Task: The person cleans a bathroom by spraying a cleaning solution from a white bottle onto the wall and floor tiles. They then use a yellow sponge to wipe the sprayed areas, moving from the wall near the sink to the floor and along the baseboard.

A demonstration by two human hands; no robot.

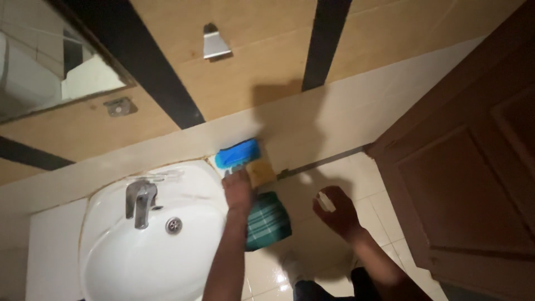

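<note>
The blue brush (238,153) rests at the back right edge of the white sink (120,262), against the pale strip of wall tile just above the rim. The left hand (238,189) is clenched around its lower end, fingers wrapped about the handle, with the forearm reaching up over the sink's right side. Just right of the brush, touching it, sits a yellow sponge (262,170), partly hidden behind the hand. Below the hand a green checked cloth (268,222) hangs beside the sink's right rim, its top end tucked behind the wrist, so I cannot tell whether the hand grips it too.

The right hand (336,213) is held apart to the right, over the floor tiles (379,184), and grasps 1 small white thing (326,202) between thumb and fingers; what it is cannot be made out.

On the sink stands a metal tap (140,202), with a round overflow hole (174,225) just to its right. On the tan wall above are 2 dark vertical stripes, a small metal bracket (215,43) and a mirror (50,61) at the upper left with a metal clip (120,106) below its corner. A brown wooden door (473,167) fills the right side. A shoe (292,268) shows near the bottom edge.
</note>
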